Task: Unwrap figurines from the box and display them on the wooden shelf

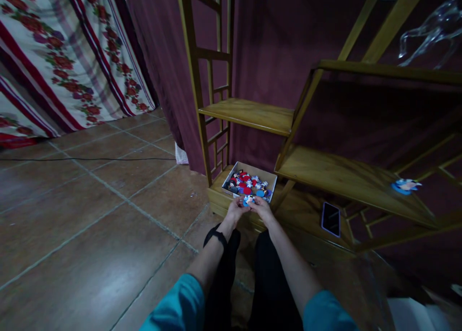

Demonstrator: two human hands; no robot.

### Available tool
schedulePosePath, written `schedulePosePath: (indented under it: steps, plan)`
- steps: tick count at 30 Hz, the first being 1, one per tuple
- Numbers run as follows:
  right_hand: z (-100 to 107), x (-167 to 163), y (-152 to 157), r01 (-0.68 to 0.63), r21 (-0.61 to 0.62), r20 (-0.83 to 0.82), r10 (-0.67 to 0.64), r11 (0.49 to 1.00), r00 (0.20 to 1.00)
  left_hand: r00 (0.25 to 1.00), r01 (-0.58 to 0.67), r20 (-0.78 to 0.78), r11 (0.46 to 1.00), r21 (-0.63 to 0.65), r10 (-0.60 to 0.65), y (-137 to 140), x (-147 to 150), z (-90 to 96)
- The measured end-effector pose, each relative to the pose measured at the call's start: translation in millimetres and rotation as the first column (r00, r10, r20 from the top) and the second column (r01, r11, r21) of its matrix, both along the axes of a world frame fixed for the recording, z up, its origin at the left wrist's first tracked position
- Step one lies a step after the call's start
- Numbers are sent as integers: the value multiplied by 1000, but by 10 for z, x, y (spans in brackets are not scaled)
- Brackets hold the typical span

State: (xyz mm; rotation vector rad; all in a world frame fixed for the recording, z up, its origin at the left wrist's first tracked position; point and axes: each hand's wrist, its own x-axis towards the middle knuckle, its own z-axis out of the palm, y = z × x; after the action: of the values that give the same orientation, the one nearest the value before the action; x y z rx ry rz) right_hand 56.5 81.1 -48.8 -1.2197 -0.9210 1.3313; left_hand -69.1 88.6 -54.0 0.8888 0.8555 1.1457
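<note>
Open box: my landmark (258,171), shallow and pale-walled, resting on the bottom level of the wooden shelf unit (197,81).
Blue-based figurine: I have it (249,200) raised at the near edge of the box, between both sets of fingertips; its finer details are too small for me to make out.
Left hand: mine (236,211), just in front of the box, grasping the figurine from its left side; a black band (217,235) circles the wrist.
Right hand: mine (262,209), also just in front of the box, fingertips on the figurine's right side, sharing the grasp.
Small figures: a jumble (247,182) inside the box, with red, blue, white and black parts.
Second figurine: also blue-based (404,186), well right of the box, on a higher shelf board (346,177).
Phone: dark screen, light-edged (331,219), right of the box on the bottom level.
Clear animal figure: high above the box (429,32), far to the right, partly cut off.
Tiled floor: left of the box (119,215), crossed by a thin dark cable (90,159).
Flowered cloth: hanging (72,57) beyond the box, far left.
</note>
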Motion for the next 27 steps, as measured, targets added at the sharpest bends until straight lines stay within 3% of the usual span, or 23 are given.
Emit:
schedulePosePath:
  steps: [7, 21, 27]
  plan:
    - [-18, -4, 5, -17, 19, -8, 17, 1000, 1000, 999, 19, -34, 1000, -3, -19, 31, 14, -67]
    - [-30, 73, -35, -92, 50, 83, 87, 995, 993, 997, 79, 1, 996, -44, -79, -9, 2, -5]
    - [11, 32, -71, -39, 44, -6, 39, 998, 999, 999, 6, -33, 999, -50, -8, -35, -4, 40]
